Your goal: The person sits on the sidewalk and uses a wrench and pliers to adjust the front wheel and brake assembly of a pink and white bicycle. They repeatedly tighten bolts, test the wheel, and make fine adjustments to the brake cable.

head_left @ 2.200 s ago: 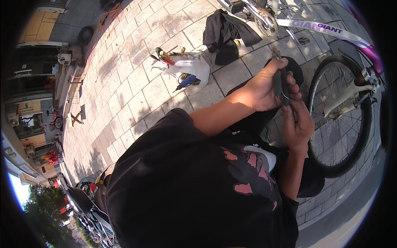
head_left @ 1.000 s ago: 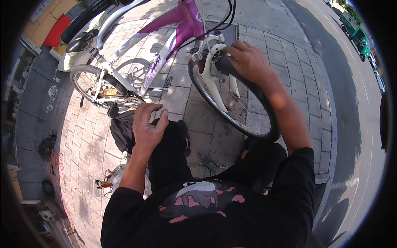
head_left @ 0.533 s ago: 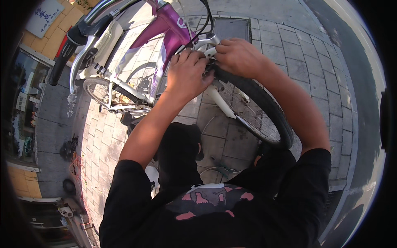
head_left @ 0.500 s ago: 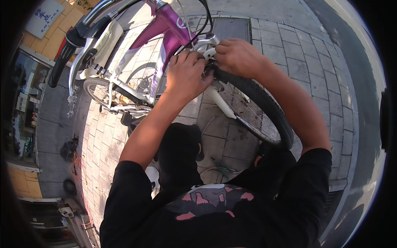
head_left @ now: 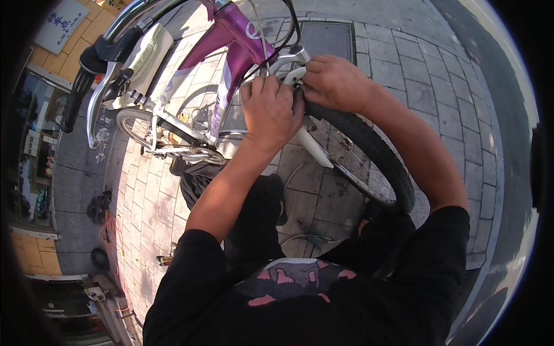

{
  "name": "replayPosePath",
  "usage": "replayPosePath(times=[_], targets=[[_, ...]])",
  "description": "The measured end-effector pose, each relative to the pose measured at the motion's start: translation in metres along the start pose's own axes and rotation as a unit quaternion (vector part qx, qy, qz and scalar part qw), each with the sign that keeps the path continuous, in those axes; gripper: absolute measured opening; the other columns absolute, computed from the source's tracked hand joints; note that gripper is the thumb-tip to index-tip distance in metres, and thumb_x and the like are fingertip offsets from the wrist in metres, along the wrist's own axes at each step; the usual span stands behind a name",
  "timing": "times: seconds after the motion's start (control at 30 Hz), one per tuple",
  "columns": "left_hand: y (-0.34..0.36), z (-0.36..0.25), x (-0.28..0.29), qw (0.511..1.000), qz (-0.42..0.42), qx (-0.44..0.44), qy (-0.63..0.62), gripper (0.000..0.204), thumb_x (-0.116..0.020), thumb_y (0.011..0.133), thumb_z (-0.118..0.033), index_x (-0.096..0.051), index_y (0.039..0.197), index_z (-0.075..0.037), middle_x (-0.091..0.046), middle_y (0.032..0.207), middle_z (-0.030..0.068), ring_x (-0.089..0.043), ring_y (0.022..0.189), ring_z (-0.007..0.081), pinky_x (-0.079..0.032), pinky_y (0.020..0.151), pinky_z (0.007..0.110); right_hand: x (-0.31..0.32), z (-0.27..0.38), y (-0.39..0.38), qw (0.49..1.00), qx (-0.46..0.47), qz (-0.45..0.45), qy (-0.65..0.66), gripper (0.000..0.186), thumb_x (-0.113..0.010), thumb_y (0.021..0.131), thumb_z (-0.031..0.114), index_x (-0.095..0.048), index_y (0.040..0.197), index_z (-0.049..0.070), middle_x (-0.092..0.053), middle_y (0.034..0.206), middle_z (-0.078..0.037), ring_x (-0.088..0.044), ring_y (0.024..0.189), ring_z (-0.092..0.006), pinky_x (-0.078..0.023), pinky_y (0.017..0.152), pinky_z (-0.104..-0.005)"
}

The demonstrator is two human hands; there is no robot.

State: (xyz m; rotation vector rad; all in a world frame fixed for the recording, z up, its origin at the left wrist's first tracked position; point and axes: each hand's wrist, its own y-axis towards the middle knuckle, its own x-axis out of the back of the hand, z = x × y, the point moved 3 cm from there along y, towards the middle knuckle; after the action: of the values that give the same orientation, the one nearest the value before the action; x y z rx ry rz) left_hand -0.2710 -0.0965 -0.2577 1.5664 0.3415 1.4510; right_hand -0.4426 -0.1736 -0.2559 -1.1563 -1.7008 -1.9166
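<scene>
A purple and white bicycle (head_left: 239,49) stands in front of me with its front wheel turned toward my right knee. Both my hands are at the top of the white front fork (head_left: 314,147), just above the black tyre (head_left: 369,138). My left hand (head_left: 270,109) has its fingers bent and closed beside the lower end of the purple frame; what its fingertips grip is hidden. Against a curved white part (head_left: 295,76) at the fork top, my right hand (head_left: 336,83) is closed in a pinch. The small piece between its fingers cannot be made out.
Handlebar with black grip (head_left: 81,95) and silver brake lever (head_left: 99,106) juts out at left. Black cables (head_left: 294,26) loop above my hands. A thin cable (head_left: 306,239) lies on the paving between my feet; an orange cord (head_left: 112,230) lies farther left.
My left hand has shifted slightly right, closer to my right hand, and its forearm has swung right. The handlebar has turned a little, its grip end moving lower left.
</scene>
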Motion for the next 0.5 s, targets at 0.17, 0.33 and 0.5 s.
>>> replayPosePath(times=[0.17, 0.33, 0.5], targets=[[-0.01, -0.007, -0.003, 1.0, -0.02, 0.022, -0.001, 0.014, -0.08, 0.082, -0.016, -0.069, 0.089, -0.01, -0.058, 0.09, 0.008, -0.057, 0.091, 0.0306, -0.037, 0.082, 0.047, -0.005, 0.005, -0.002, 0.998, -0.048, 0.007, 0.034, 0.019, -0.073, 0.086, 0.021, -0.065, 0.077, 0.005, -0.067, 0.085, -0.015, -0.068, 0.085, -0.0394, -0.056, 0.077, -0.0501], [-0.023, -0.012, -0.003, 1.0, 0.003, 0.019, 0.014, 0.012, -0.077, 0.081, -0.015, -0.067, 0.085, -0.008, -0.059, 0.092, 0.0097, -0.057, 0.092, 0.0317, -0.04, 0.082, 0.048, -0.017, 0.009, -0.008, 0.993, -0.106, 0.007, 0.051, 0.018, -0.072, 0.086, 0.021, -0.067, 0.079, 0.005, -0.069, 0.086, -0.017, -0.07, 0.081, -0.0432, -0.057, 0.072, -0.0538], [-0.006, -0.007, 0.0, 1.0, 0.001, 0.012, 0.011, 0.013, -0.077, 0.085, -0.019, -0.068, 0.087, -0.009, -0.059, 0.091, 0.0089, -0.058, 0.091, 0.0327, -0.042, 0.08, 0.048, 0.004, 0.008, -0.001, 0.994, -0.097, 0.058, 0.004, 0.016, -0.073, 0.086, 0.02, -0.07, 0.088, 0.005, -0.072, 0.102, -0.017, -0.071, 0.098, -0.0395, -0.058, 0.082, -0.0527]])
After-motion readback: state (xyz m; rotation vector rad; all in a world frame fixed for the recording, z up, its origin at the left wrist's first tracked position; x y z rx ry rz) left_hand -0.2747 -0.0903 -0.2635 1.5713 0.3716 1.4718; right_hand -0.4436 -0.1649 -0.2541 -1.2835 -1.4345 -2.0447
